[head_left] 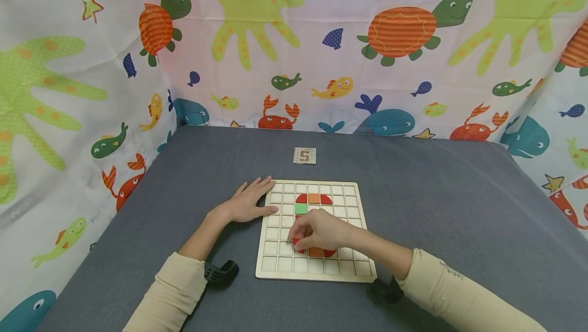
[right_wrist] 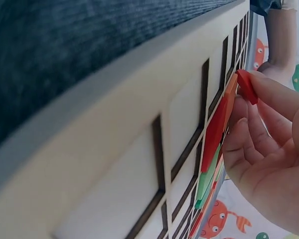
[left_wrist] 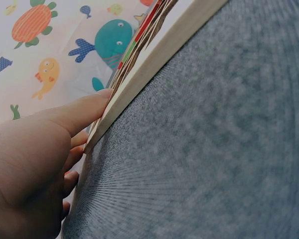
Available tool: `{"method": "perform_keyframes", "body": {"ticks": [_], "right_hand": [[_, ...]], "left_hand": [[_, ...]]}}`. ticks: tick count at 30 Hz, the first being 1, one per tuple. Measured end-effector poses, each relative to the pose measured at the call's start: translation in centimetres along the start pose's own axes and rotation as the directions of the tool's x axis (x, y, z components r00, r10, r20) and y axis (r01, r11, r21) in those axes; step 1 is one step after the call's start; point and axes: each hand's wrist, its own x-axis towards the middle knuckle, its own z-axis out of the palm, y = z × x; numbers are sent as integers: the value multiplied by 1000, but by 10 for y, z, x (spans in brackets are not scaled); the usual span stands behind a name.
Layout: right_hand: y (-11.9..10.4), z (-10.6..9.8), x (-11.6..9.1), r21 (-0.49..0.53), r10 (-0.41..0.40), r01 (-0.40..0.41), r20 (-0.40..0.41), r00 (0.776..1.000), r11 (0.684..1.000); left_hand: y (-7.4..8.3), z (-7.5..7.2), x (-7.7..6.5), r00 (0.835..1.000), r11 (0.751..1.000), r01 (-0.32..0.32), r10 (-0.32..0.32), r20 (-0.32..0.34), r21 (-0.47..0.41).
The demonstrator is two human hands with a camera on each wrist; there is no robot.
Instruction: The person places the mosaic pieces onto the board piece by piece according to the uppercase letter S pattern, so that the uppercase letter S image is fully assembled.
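A square wooden grid board (head_left: 317, 276) lies on the table. My left hand (head_left: 248, 202) rests at its upper left edge, fingers straight, with the thumb over the left rim. In the right hand (head_left: 323, 230), thumb and fingers pinch a small red tile (right_wrist: 247, 87). The tile is tilted over the lower left of the pattern, beside an orange tile (head_left: 316, 252). A rounded red tile (head_left: 329, 253) lies to the right of that. At the top are another orange tile (head_left: 314, 198) between two red ones and a green tile (head_left: 300, 209) below. My right hand hides the pattern's middle.
A small card (head_left: 304, 156) with a grid and an S-shaped figure lies beyond the board. Grey cloth (head_left: 441, 209) covers the table. Behind it hangs a curtain (head_left: 285, 31) printed with sea animals. A black wrist device (head_left: 221, 273) sits at the left cuff.
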Motion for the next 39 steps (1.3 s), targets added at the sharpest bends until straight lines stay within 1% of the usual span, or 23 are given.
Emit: {"method": "perform_keyframes", "body": {"ticks": [5, 13, 18, 24, 30, 39], "right_hand": [[0, 0, -1, -47, -13, 14, 11, 1000, 999], [2, -2, -2, -73, 3, -1, 23, 1000, 997], [1, -3, -2, -69, 10, -8, 33, 999, 998], [1, -3, -1, -46, -30, 31, 28, 999, 998], [1, -1, 1, -62, -27, 28, 13, 1000, 998], [1, -1, 1, -79, -24, 25, 8, 1000, 997]], "left_hand": [[1, -2, -1, 1000, 1000, -7, 7, 3, -6], [1, -1, -1, 1000, 1000, -12, 12, -1, -8], [2, -1, -2, 1000, 1000, -15, 15, -6, -9], [1, -1, -1, 1000, 1000, -7, 7, -4, -4], [3, -1, -2, 1000, 1000, -1, 1, -2, -9], [1, -1, -2, 1000, 1000, -5, 5, -1, -2]]}}
